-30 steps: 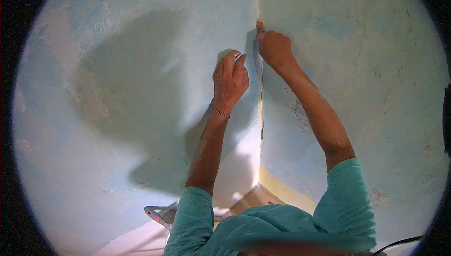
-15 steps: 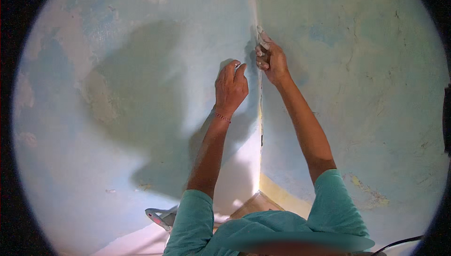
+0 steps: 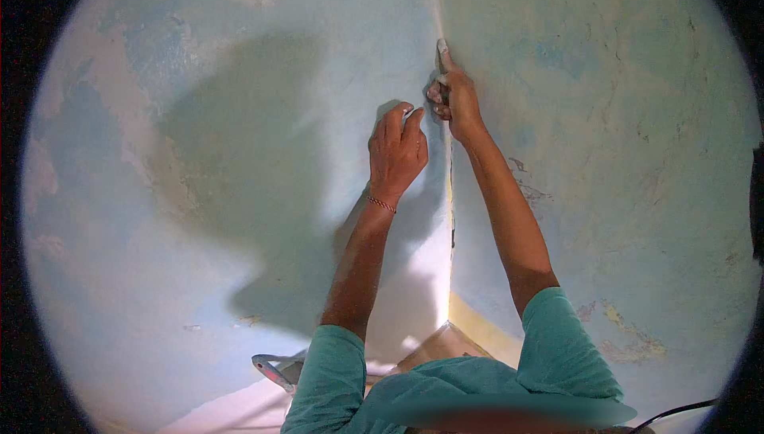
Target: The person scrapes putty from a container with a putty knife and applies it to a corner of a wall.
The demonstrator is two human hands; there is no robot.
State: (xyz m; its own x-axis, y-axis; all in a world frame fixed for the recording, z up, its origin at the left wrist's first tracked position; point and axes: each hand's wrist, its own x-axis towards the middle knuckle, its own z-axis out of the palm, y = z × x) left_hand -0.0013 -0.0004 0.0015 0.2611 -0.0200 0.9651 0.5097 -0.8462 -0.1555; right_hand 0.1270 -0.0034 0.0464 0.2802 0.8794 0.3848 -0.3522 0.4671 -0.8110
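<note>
My right hand (image 3: 460, 99) is at the inside corner joint (image 3: 451, 187) between two walls. Its stretched index finger, coated in white paste, presses on the joint, while the other fingers curl loosely with white smears and nothing seen in them. Lower and to the left, my left hand (image 3: 395, 155) is held close to the left wall (image 3: 239, 275), thumb and bent fingers drawn together. A small whitish bit shows between its fingertips; what it is I cannot make out. Below my hands the joint has a dark, open crack (image 3: 453, 231).
Faded blue paint covers both walls, with peeling patches (image 3: 629, 330) on the right wall (image 3: 621, 195). A grey and red handled tool (image 3: 274, 370) is at lower left. Near the lower right edge runs a black cable (image 3: 676, 412).
My right index finger has straightened and lies along the joint slightly higher up. The left hand keeps its pose beside the corner. The whole view has shifted slightly.
</note>
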